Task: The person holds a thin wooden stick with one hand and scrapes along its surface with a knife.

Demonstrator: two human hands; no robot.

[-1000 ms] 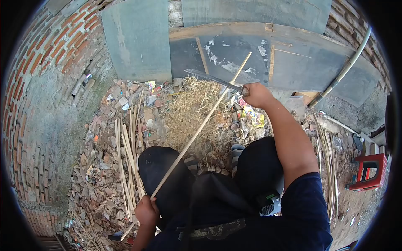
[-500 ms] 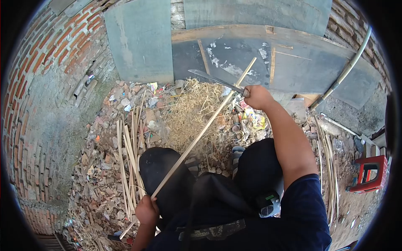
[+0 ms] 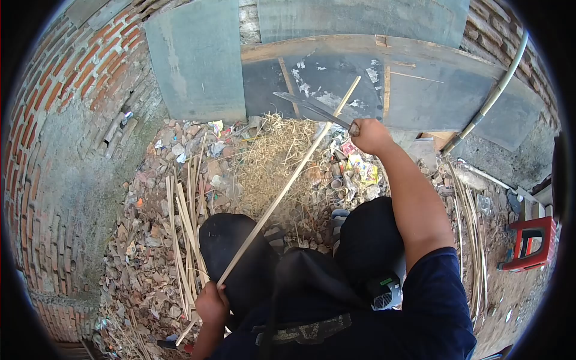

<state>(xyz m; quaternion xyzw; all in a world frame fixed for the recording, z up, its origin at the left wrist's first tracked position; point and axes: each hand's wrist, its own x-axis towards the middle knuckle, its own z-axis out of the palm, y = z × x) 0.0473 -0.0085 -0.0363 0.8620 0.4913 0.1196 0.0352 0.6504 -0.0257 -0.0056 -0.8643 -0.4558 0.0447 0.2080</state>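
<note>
A long pale bamboo strip (image 3: 288,185) slants from lower left to upper right, passing over my left knee. Its lower end is gripped by my left hand (image 3: 212,303), closed beside my left thigh. My right hand (image 3: 371,137) is wrapped around the handle of a machete (image 3: 315,108), whose blade points left and crosses the strip near its upper end. Blade and strip appear to touch. Below the blade lies a heap of thin shavings (image 3: 273,162).
Several bamboo strips (image 3: 185,231) lie on the rubble to my left, and more strips (image 3: 473,240) lie to my right. A red plastic stool (image 3: 531,245) stands at far right. Dark boards (image 3: 444,99) lean ahead, with a long pole (image 3: 492,96); a brick wall (image 3: 60,90) rises at left.
The machete and my right hand have shifted very slightly along the strip toward its upper end. My left hand keeps its hold, and the view has moved a little.
</note>
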